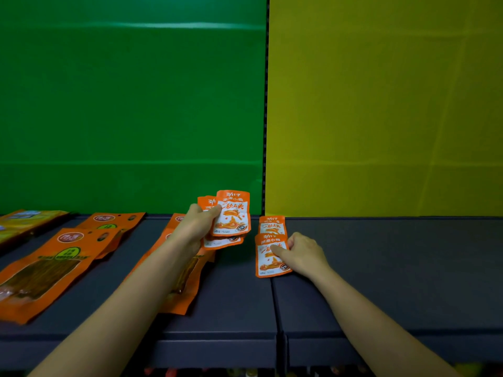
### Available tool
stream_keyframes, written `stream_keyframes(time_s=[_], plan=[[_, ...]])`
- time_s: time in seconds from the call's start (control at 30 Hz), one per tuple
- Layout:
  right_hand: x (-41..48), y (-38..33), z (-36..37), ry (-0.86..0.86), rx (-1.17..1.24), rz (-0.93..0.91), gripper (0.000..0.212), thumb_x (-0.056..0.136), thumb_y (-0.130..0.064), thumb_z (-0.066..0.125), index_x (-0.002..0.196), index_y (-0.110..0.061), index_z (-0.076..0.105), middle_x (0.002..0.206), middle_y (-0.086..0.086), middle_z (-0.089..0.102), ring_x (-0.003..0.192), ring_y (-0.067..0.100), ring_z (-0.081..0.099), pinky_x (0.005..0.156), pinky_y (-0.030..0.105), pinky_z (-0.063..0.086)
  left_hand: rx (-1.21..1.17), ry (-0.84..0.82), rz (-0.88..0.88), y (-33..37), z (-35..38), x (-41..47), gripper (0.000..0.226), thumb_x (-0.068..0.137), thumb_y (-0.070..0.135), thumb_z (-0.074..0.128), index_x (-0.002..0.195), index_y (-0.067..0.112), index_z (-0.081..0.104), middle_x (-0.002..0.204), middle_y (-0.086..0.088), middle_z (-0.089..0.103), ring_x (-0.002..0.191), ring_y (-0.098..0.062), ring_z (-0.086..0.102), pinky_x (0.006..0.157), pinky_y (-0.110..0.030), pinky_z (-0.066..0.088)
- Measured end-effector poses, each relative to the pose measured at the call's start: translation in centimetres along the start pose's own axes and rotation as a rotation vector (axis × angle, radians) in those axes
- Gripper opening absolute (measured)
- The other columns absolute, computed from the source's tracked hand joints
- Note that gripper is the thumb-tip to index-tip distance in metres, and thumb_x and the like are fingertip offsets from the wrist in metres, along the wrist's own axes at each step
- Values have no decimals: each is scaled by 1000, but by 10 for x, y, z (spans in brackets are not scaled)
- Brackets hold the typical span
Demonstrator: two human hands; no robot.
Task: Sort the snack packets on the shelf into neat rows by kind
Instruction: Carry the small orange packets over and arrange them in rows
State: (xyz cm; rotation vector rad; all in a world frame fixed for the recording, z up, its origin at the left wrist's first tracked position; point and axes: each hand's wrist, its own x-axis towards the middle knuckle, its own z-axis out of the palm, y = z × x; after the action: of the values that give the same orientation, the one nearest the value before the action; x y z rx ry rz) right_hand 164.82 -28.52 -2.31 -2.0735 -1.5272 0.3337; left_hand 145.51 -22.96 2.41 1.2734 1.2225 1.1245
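Back wall, left: a green panel (130, 104) stood behind the shelf, with faint horizontal creases catching pale light.
Back wall, right: a yellow panel (381, 104) adjoined it, also creased.
Divider: a dark vertical strip (265, 104) ran between the two panels.
Shelf: a dark grey shelf (394, 268) lay in two sections, a seam between them.
Light: dim and even.

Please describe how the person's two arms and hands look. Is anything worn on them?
Both forearms are bare as far as the picture shows: no sleeves, gloves, watch or bracelet. The left hand and the right hand show no rings on the visible fingers. Fingernails are too small to judge.
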Motion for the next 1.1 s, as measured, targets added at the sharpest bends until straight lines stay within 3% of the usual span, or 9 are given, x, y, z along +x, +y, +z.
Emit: stream_keyframes(time_s=[0.13, 0.27, 0.37, 0.5, 0.63, 0.73, 0.8, 0.9, 1.1], plan=[[1, 2, 3, 32, -64, -3, 49, 82, -52, 57, 107, -10, 56, 118, 9, 60, 108, 24, 59, 90, 36, 47, 21, -12, -22, -1, 2, -4, 45, 94, 26, 51, 128, -2, 42, 113, -19, 65, 68, -19, 64, 43, -25, 50], [-4, 2, -1, 67, -85, 3, 60, 81, -54, 58, 117, -7, 51, 121, 10, 51, 113, 26, 54, 93, 38, 43, 31, -24, -33, -1, 4, -13, 42, 94, 27, 51, 126, 1, 42, 108, -16, 65, 67, -19, 63, 47, -28, 50], [-11, -5, -10, 162, -17, -93, 46, 86, -56, 50, 105, -14, 54, 115, 5, 54, 110, 23, 54, 95, 38, 41, 46, -43, -17, -1, 4, -19, 42, 94, 27, 52, 125, 0, 43, 110, -17, 66, 71, -20, 64, 56, -31, 52], [-25, -31, -21, 61, 267, -151, 41, 89, -62, 36, 86, -27, 59, 101, -3, 65, 99, 19, 60, 87, 35, 46, 14, -73, -1, -1, 13, -32, 38, 93, 25, 53, 120, 1, 42, 94, -11, 64, 68, -18, 62, 63, -34, 53], [-30, -41, -20, 109, 217, -168, 48, 89, -55, 44, 56, -20, 38, 61, -6, 48, 75, 21, 52, 64, 31, 35, -35, -125, 25, -5, 26, -44, 34, 95, 25, 49, 120, 2, 42, 90, -8, 65, 67, -16, 62, 52, -26, 55], [-32, -39, -23, 72, 262, -193, 47, 91, -45, 49, 55, -17, 38, 59, -3, 51, 66, 19, 52, 56, 31, 35, -87, -151, -14, -5, 28, -47, 23, 98, 24, 41, 114, 8, 44, 81, -4, 63, 66, -16, 62, 53, -27, 54], [-34, -31, -27, 38, 361, -179, 43, 91, -41, 51, 66, -7, 53, 77, 11, 68, 79, 28, 63, 68, 37, 48, -77, -141, -12, -4, 24, -45, 11, 98, 19, 41, 102, 10, 45, 79, -5, 61, 65, -17, 60, 60, -31, 53], [-40, -12, -35, 7, 482, -117, 44, 92, -37, 52, 86, 6, 62, 94, 21, 71, 93, 36, 67, 86, 47, 50, -55, -69, 28, -4, 15, -33, 6, 98, 16, 41, 95, 11, 43, 80, -4, 58, 59, -12, 59, 55, -28, 53], [-75, 15, -22, -195, 409, -52, 24, 92, -32, 53, 79, -17, 67, 92, 2, 75, 86, 15, 71, 90, 38, 54, -11, -19, 27, -2, -4, -15, 36, 98, 22, 42, 125, -2, 41, 79, -6, 57, 61, -17, 56, 55, -29, 49]])
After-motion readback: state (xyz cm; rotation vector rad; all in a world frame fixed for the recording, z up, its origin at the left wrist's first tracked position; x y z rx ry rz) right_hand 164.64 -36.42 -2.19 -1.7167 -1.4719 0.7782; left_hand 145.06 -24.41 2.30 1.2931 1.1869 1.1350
